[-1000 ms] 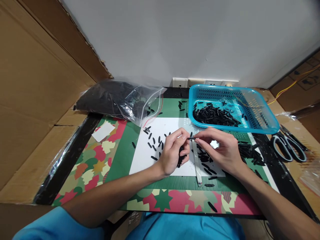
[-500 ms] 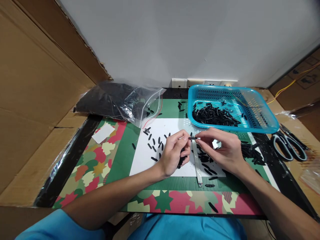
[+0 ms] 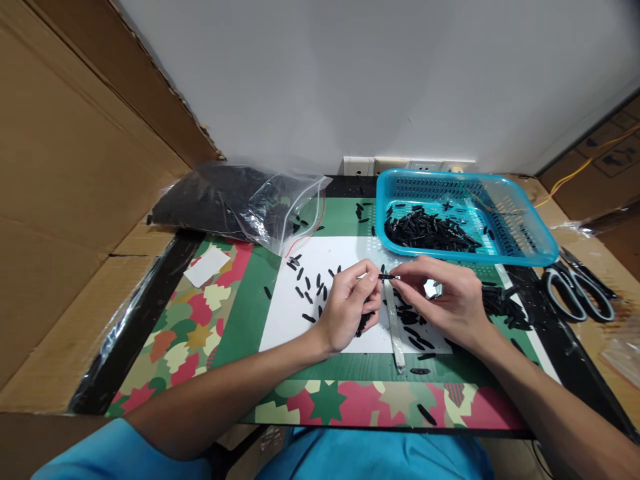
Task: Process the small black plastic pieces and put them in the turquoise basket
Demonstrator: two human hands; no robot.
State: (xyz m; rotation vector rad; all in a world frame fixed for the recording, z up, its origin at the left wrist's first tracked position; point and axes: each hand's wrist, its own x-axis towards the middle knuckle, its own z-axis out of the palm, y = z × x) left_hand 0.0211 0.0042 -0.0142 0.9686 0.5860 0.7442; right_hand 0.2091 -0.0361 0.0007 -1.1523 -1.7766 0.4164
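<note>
A small, slender black piece lies level between my two hands above the white paper. My left hand pinches its left end between thumb and forefinger. More black pieces show under the curled fingers of that hand; whether they are gripped or lie on the paper, I cannot tell. At the right end, the thumb and forefinger of my right hand close on the same piece. Below it a narrow pale strip runs toward me. Loose black pieces are scattered on the paper on both sides.
A blue plastic basket with many black pieces stands at the back right. A clear zip bag full of dark material lies back left. Black-handled scissors and a black pile are at right. A paper scrap lies left.
</note>
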